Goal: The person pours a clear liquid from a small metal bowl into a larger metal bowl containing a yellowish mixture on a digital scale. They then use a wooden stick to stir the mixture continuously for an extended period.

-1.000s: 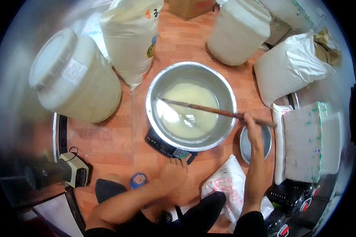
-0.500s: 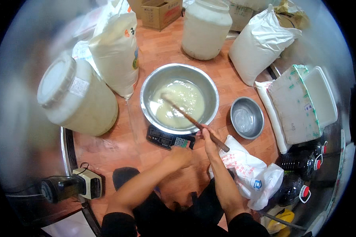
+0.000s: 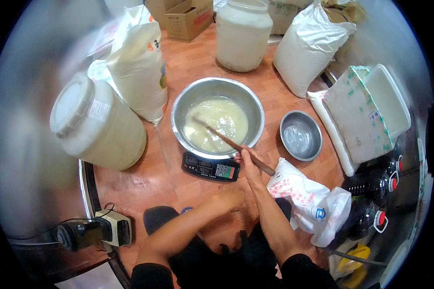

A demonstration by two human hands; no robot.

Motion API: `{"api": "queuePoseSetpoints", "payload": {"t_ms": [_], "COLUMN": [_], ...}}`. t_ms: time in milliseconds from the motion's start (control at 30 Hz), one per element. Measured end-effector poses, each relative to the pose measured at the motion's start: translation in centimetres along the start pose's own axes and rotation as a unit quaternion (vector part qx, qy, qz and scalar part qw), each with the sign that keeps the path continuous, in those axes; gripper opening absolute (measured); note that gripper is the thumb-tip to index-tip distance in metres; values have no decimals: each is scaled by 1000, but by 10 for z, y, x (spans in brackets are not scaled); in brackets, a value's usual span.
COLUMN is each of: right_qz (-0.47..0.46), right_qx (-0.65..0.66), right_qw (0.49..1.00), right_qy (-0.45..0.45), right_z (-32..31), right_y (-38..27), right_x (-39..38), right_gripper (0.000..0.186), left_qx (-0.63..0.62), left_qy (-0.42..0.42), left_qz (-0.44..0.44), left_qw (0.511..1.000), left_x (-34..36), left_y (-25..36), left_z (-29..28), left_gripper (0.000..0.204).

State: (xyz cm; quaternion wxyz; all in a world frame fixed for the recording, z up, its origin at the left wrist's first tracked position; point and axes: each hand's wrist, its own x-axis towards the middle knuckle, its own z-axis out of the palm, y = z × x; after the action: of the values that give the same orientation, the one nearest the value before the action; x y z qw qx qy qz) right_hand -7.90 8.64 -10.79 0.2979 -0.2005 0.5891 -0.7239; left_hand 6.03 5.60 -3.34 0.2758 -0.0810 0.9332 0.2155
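Observation:
A long brown wooden stick [image 3: 222, 137] slants into a large steel basin [image 3: 177, 126], its far end in the pale yellowish liquid [image 3: 226, 115]. Near the basin's front rim, my right hand [image 3: 247, 160] is wrapped round the stick, whose upper end sticks out past my fingers. The basin stands on a black digital scale [image 3: 210, 166], with only the scale's display and key panel showing. My left hand [image 3: 232, 198] hovers over the floor in front of the scale, touching neither scale nor basin. Its fingers are turned down and blend with the floor.
Right of the basin is a smaller metal bowl [image 3: 301, 136]; a white plastic sack [image 3: 306, 195] lies beside my right forearm. A lidded drum [image 3: 101, 125] and full sacks [image 3: 137, 72] stand left, another drum [image 3: 243, 36] behind. Dark bottles [image 3: 361, 224] line the right side.
The stick's far end has shifted slightly left within the liquid. My left hand has drawn back from the scale, uncovering its keys. The whole view has shifted a little.

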Motion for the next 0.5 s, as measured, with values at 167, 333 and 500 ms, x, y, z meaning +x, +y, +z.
{"api": "queuePoseSetpoints", "payload": {"t_ms": [167,333,500], "right_qz": [19,-6,-3], "right_qx": [-99,-181,-82], "right_qw": [993,983,996], "right_qy": [-54,-3,-42], "right_z": [-33,-47,9], "right_y": [-42,-58,-30], "right_x": [-50,-51,-32], "right_gripper": [29,27,28], "left_qx": [-46,-41,-23], "left_qy": [-8,3,-16], "left_qz": [-30,-29,-32], "left_qw": [998,999,999], "left_x": [-6,-8,5], "left_y": [-5,5,8], "left_z": [18,15,21], "left_gripper": [47,48,46]}}
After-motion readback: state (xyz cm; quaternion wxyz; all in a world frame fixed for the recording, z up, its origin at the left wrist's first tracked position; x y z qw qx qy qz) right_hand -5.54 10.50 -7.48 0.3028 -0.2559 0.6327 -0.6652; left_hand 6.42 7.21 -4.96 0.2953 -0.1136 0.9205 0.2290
